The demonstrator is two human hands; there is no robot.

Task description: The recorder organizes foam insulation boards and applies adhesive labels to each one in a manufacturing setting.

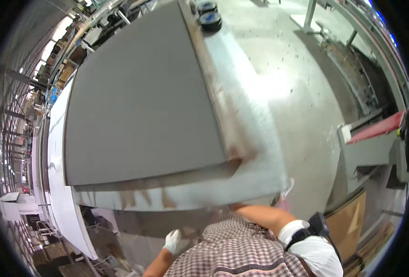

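Observation:
A large dark grey sheet [140, 101] lies flat over a pale blue-grey table [246, 187] with brown stains along its near edge. My left hand [172, 241], in a white glove, hangs below that edge, away from the sheet. Its fingers look curled in, and nothing shows in them. My right forearm [264, 217] crosses in front of my checked shirt toward the table's near edge. Where it ends, the right hand is hidden or lost in blur, so its fingers cannot be made out. A black device [317, 226] is strapped round the white right sleeve.
Black round containers with blue tops [210, 21] stand at the table's far end. A white panel [59, 147] runs along the left side. Grey machinery with a red part [377, 127] stands at the right, near brown boards [347, 224]. Concrete floor [306, 152] lies between.

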